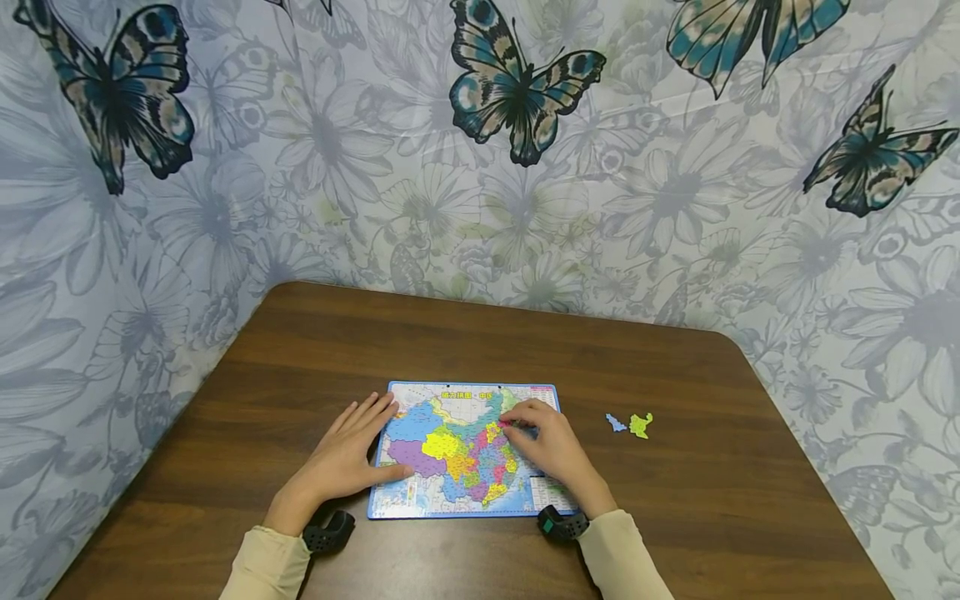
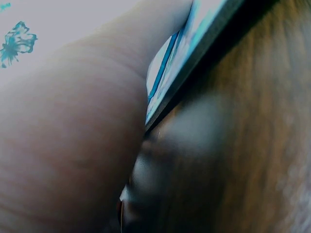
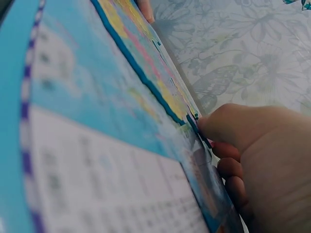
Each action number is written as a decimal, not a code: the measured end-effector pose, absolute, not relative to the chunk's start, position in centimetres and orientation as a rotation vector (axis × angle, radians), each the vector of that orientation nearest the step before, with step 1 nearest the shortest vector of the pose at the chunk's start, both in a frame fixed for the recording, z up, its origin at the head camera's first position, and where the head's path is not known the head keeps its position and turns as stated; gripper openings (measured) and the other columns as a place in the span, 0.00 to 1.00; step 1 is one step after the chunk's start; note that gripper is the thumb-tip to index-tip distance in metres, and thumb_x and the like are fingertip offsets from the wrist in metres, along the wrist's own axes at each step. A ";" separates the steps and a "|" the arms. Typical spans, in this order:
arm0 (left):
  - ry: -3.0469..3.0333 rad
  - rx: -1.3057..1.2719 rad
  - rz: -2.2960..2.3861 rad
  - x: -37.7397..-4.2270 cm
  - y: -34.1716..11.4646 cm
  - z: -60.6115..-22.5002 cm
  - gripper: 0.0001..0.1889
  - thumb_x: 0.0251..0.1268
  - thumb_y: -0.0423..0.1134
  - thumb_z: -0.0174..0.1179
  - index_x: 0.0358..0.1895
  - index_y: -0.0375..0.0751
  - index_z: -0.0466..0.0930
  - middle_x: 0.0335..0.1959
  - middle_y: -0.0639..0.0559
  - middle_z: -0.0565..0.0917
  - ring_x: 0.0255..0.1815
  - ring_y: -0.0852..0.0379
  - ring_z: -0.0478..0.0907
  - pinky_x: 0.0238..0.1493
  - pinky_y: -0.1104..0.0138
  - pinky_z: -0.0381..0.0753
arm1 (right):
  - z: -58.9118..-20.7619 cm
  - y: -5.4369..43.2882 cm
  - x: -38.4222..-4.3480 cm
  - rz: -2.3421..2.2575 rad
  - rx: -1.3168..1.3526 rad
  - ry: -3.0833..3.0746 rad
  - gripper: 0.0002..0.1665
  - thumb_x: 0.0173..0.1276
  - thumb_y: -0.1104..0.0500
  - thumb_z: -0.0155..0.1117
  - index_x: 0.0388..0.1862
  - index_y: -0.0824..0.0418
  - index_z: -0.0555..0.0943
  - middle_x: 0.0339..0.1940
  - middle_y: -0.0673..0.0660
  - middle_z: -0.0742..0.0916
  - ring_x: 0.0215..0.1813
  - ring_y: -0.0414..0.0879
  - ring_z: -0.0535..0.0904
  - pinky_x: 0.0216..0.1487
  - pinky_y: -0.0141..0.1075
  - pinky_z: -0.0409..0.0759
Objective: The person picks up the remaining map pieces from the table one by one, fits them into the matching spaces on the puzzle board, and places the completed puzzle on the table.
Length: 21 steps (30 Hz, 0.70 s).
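A map jigsaw board (image 1: pixel 457 400) with a blue border lies flat on the table, its coloured pieces forming a map. My left hand (image 1: pixel 337 458) rests on the board's left side, with fingers stretched out and the thumb over its lower left. On the upper right of the map, my right hand (image 1: pixel 555 446) pinches a small pink puzzle piece (image 1: pixel 504 423) between thumb and forefinger; most of it is hidden by the fingertips. The right wrist view shows the thumb and curled fingers of that hand (image 3: pixel 262 155) at the board surface.
To the right of the board, a blue puzzle piece (image 1: pixel 616 423) and a yellow-green puzzle piece (image 1: pixel 641 426) lie on the brown wooden table (image 1: pixel 712 500). Behind the table hangs a flowered backdrop (image 1: pixel 420 208) with butterflies.
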<state>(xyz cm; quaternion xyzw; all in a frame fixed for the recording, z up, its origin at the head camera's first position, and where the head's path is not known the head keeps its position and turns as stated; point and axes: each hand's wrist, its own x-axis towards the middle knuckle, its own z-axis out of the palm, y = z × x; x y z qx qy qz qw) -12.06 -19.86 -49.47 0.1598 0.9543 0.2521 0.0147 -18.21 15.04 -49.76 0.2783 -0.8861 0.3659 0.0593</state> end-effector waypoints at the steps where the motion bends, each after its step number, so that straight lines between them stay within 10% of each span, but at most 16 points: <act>1: 2.970 0.497 0.784 -12.1 -19.9 -49.5 0.56 0.55 0.73 0.67 0.81 0.41 0.60 0.84 0.46 0.56 0.85 0.40 0.50 0.83 0.42 0.43 | -49.7 15.0 -18.2 1.111 0.840 -2.684 0.08 0.69 0.58 0.74 0.46 0.50 0.91 0.45 0.43 0.87 0.45 0.39 0.83 0.47 0.36 0.86; 21: 2.971 0.501 0.792 -12.1 -19.9 -49.5 0.56 0.55 0.72 0.67 0.81 0.41 0.60 0.84 0.45 0.56 0.85 0.40 0.50 0.83 0.43 0.43 | -49.4 14.7 -18.0 1.111 0.818 -2.693 0.06 0.70 0.56 0.73 0.44 0.50 0.91 0.46 0.44 0.87 0.45 0.39 0.82 0.47 0.36 0.85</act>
